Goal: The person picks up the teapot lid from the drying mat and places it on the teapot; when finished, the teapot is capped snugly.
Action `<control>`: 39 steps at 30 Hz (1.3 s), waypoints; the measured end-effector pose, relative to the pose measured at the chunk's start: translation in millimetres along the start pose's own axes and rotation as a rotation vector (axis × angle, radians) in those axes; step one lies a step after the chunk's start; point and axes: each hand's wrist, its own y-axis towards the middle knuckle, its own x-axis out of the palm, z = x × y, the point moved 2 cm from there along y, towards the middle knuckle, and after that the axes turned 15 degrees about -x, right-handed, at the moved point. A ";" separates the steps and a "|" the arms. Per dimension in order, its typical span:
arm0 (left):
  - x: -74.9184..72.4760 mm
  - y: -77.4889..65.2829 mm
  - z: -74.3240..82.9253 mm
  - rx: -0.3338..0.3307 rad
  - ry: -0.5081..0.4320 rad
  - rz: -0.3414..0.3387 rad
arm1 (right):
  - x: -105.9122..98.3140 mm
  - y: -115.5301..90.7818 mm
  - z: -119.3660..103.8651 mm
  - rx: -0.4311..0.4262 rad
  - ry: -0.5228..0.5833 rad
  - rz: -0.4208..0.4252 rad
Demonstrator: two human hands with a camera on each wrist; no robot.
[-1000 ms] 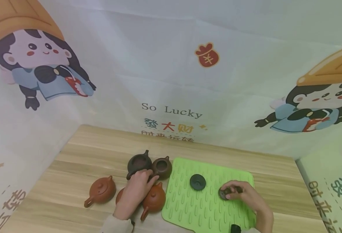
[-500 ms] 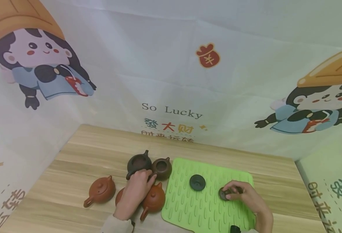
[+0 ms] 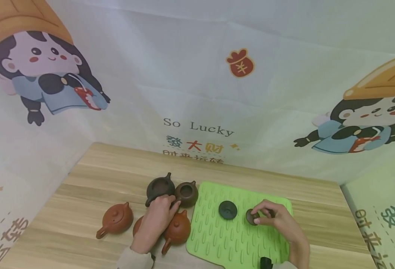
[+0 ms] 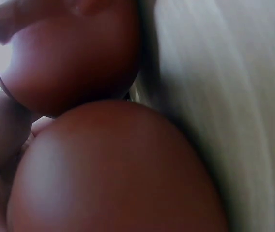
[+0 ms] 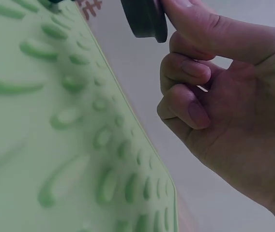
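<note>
In the head view my right hand (image 3: 279,218) pinches a small dark brown teapot lid (image 3: 252,217) over the green mat (image 3: 214,239). The right wrist view shows the lid (image 5: 146,19) on edge above the mat, with the other fingers curled into the palm. My left hand (image 3: 157,218) reaches over the reddish teapots, its fingertips gripping the handle of the lidless brown teapot (image 3: 192,200). Beside that stands a lidless black teapot (image 3: 155,186). A black lid (image 3: 228,210) lies on the mat. Most of the brown teapot's handle is hidden under my left fingers.
Lidded reddish teapots stand at the left (image 3: 118,219) and right of my left wrist (image 3: 178,231); another is partly hidden beneath the wrist. All are on a wooden table (image 3: 76,209). A printed cloth (image 3: 190,74) hangs behind it.
My right hand has moved left with the brown lid, toward the black lid, tilting it up more. The left hand and the teapots have stayed in place.
</note>
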 end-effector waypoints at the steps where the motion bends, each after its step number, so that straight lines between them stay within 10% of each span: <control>1: 0.1 -0.2 -0.3 -0.003 -0.004 0.000 | 1.3 1.7 -0.9 -0.001 0.002 -0.001; 39: -16.6 -3.6 13.3 -0.012 0.009 -0.041 | 30.7 36.1 -23.5 -0.095 0.053 -0.021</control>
